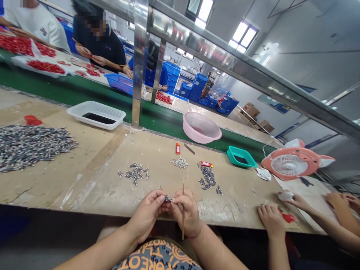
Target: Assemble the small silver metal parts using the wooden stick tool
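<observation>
Near the table's front edge, my left hand (pixel 150 208) pinches a small dark grey part (pixel 167 198) between thumb and fingertips. My right hand (pixel 187 212) meets it from the other side, its fingertips closed at the part's pale end. A thin wooden stick (pixel 183 225) stands upright in my right hand, its lower end below the palm. Beyond my hands lie a loose group of small grey-and-white parts (pixel 136 173), a pile of small pale pieces (pixel 180 162) and a pile of dark grey pieces (pixel 207 177). Fingers hide much of the held part.
A large heap of grey parts (pixel 30 146) lies left, near a white basket (pixel 97 114). A pink colander (pixel 201 127), green tray (pixel 241 156) and orange fan (pixel 292 163) line the back. Co-workers' hands (pixel 271 217) rest at right. A metal post (pixel 137 75) rises behind.
</observation>
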Demonstrator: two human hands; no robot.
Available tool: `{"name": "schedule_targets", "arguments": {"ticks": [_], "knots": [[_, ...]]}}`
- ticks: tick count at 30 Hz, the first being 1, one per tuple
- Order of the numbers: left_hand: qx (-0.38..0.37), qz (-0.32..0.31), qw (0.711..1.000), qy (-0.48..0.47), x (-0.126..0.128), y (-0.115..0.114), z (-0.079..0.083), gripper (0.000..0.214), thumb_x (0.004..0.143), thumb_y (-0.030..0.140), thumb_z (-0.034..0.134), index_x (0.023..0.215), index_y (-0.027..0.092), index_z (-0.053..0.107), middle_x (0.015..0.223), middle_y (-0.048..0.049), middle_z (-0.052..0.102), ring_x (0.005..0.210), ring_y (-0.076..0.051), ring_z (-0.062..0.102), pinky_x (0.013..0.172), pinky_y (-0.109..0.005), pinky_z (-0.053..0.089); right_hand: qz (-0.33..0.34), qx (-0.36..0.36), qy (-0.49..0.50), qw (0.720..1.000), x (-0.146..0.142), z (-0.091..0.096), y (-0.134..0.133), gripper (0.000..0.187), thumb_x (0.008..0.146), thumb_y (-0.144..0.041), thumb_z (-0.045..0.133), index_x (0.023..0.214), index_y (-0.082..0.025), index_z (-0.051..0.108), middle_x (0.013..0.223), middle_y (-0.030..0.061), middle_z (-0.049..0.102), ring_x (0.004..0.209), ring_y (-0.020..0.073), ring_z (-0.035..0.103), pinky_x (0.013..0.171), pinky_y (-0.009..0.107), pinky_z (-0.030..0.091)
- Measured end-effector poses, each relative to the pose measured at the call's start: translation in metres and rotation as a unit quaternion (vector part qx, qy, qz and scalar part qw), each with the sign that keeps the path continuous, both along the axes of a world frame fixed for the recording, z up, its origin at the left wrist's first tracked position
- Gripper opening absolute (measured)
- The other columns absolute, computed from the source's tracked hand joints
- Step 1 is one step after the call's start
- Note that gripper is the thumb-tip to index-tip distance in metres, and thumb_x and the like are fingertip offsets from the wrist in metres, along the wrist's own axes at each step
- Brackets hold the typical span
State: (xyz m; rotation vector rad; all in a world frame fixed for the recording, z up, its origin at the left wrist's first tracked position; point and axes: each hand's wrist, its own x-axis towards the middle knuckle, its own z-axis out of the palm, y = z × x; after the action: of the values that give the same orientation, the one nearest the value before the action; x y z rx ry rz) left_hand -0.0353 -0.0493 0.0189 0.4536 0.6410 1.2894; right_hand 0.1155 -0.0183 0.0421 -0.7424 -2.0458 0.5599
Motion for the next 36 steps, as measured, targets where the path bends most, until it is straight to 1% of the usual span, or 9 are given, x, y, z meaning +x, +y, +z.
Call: {"name": "schedule_targets", "arguments": {"ticks": [4, 9, 13, 17, 24, 26, 31, 34, 36], "knots": [[0.000, 0.011, 1.000, -0.002, 0.004, -0.007, 0.006, 0.008, 0.083, 0.024, 0.061, 0.085, 0.017, 0.060, 0.080, -0.0027, 0.065, 0.076, -0.014, 0.060, 0.076, -0.029, 0.048, -0.027, -0.008, 0.051, 0.998, -0.002, -0.011, -0.007, 0.023, 0.082, -0.008, 0.051, 0.096, -0.026, 0.053, 0.088, 0.0029, 0.052, 0.084, 0.0176, 0.053, 0.073, 0.034, 0.047], [-0.004, 0.015, 1.000, -0.012, 0.007, -0.013, 0.012, 0.009, 0.081, 0.025, 0.064, 0.083, 0.016, 0.061, 0.080, -0.0026, 0.066, 0.075, -0.014, 0.061, 0.075, -0.029, 0.048, -0.043, -0.002, 0.062, 0.997, -0.003, -0.016, -0.011, 0.019, 0.083, -0.012, 0.052, 0.093, -0.027, 0.054, 0.086, 0.0030, 0.051, 0.082, 0.0185, 0.053, 0.071, 0.036, 0.047], [-0.009, 0.015, 1.000, -0.022, 0.009, -0.016, 0.016, 0.009, 0.081, 0.024, 0.064, 0.084, 0.016, 0.060, 0.080, -0.0028, 0.066, 0.075, -0.014, 0.060, 0.075, -0.029, 0.048, -0.041, 0.015, 0.059, 0.997, -0.004, -0.020, -0.012, 0.019, 0.082, -0.012, 0.052, 0.093, -0.027, 0.053, 0.083, 0.0024, 0.051, 0.079, 0.0184, 0.053, 0.070, 0.036, 0.047], [-0.007, 0.015, 1.000, -0.021, 0.010, -0.018, 0.019, 0.010, 0.080, 0.023, 0.065, 0.085, 0.016, 0.059, 0.079, -0.0024, 0.064, 0.074, -0.013, 0.059, 0.074, -0.029, 0.048, -0.029, 0.035, 0.063, 0.997, -0.003, -0.022, -0.011, 0.025, 0.081, -0.008, 0.052, 0.096, -0.029, 0.053, 0.085, 0.0019, 0.051, 0.079, 0.0183, 0.052, 0.070, 0.036, 0.046], [-0.011, 0.030, 0.999, 0.019, 0.012, -0.020, 0.020, 0.015, 0.076, 0.025, 0.068, 0.083, 0.018, 0.057, 0.072, 0.0011, 0.061, 0.067, -0.011, 0.055, 0.066, -0.024, 0.045, -0.023, 0.061, 0.053, 0.996, -0.003, -0.024, -0.015, 0.028, 0.079, -0.007, 0.053, 0.096, -0.029, 0.053, 0.087, 0.0017, 0.053, 0.080, 0.0178, 0.053, 0.074, 0.037, 0.045], [-0.005, 0.038, 0.998, 0.052, 0.011, -0.020, 0.019, 0.015, 0.076, 0.026, 0.068, 0.083, 0.019, 0.057, 0.073, 0.0013, 0.061, 0.068, -0.011, 0.055, 0.067, -0.024, 0.044, -0.027, 0.036, 0.066, 0.997, -0.003, -0.023, -0.018, 0.022, 0.080, -0.011, 0.053, 0.094, -0.028, 0.053, 0.088, 0.0025, 0.052, 0.082, 0.0185, 0.053, 0.075, 0.037, 0.045], [0.045, 0.071, 0.982, 0.169, 0.010, -0.022, 0.016, 0.014, 0.075, 0.028, 0.068, 0.082, 0.020, 0.060, 0.079, -0.0003, 0.064, 0.077, -0.015, 0.057, 0.073, -0.025, 0.045, -0.043, -0.086, 0.103, 0.990, -0.007, -0.018, -0.025, 0.008, 0.084, -0.022, 0.052, 0.092, -0.024, 0.051, 0.083, 0.0025, 0.051, 0.080, 0.0182, 0.053, 0.073, 0.035, 0.044], [0.075, 0.077, 0.966, 0.236, 0.008, -0.023, 0.015, 0.012, 0.075, 0.029, 0.068, 0.082, 0.020, 0.063, 0.081, -0.0017, 0.065, 0.079, -0.017, 0.058, 0.073, -0.026, 0.046, -0.052, -0.114, 0.111, 0.986, -0.010, -0.018, -0.027, 0.001, 0.085, -0.021, 0.051, 0.085, -0.022, 0.051, 0.080, 0.0018, 0.050, 0.077, 0.0169, 0.051, 0.072, 0.032, 0.043], [0.095, 0.078, 0.954, 0.275, 0.006, -0.023, 0.014, 0.011, 0.076, 0.028, 0.067, 0.083, 0.020, 0.065, 0.083, -0.0031, 0.066, 0.082, -0.019, 0.059, 0.076, -0.027, 0.046, -0.057, -0.123, 0.122, 0.983, -0.010, -0.020, -0.028, 0.002, 0.085, -0.020, 0.050, 0.083, -0.022, 0.051, 0.080, 0.0018, 0.050, 0.077, 0.0166, 0.051, 0.071, 0.031, 0.043]]}}
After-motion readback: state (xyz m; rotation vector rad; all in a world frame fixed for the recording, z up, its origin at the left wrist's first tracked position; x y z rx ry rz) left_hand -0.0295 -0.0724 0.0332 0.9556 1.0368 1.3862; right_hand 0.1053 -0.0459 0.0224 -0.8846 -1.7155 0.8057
